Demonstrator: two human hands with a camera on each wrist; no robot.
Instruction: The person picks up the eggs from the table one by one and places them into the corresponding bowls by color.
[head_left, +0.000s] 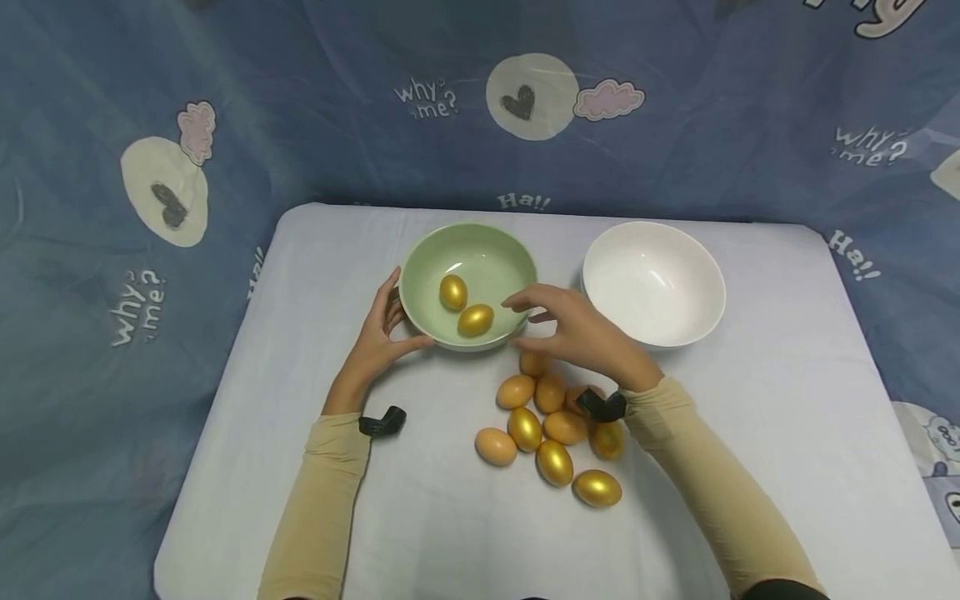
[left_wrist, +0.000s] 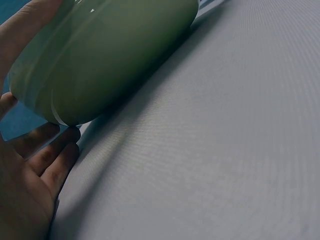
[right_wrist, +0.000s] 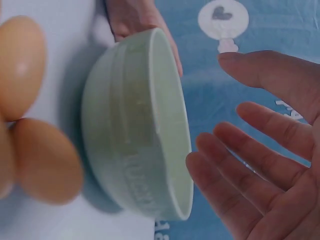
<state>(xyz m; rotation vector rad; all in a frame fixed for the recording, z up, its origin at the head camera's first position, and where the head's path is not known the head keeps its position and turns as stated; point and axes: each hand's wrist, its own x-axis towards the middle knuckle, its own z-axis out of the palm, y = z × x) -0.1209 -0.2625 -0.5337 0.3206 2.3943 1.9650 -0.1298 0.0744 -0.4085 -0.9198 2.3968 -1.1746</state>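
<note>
A light green bowl [head_left: 491, 254] with two golden eggs [head_left: 476, 320] in it stands at the back of the table. On its left side my left hand [head_left: 375, 342] steadies it, thumb and fairly straight fingers spread against the wall. My right hand [head_left: 573, 329] hovers at the bowl's right rim, fingers relaxed and apart, with nothing held; the right wrist view shows the bare palm and fingers [right_wrist: 245, 175]. Below the bowl lies a loose group of brown eggs [head_left: 496, 447] and golden eggs [head_left: 555, 463], partly covered by the right wrist.
A white bowl [head_left: 652, 287] with nothing in it stands right of the green one, behind my right hand. A white cloth [head_left: 435, 517] covers the table. Blue printed fabric [head_left: 420, 158] hangs behind the table and at its sides.
</note>
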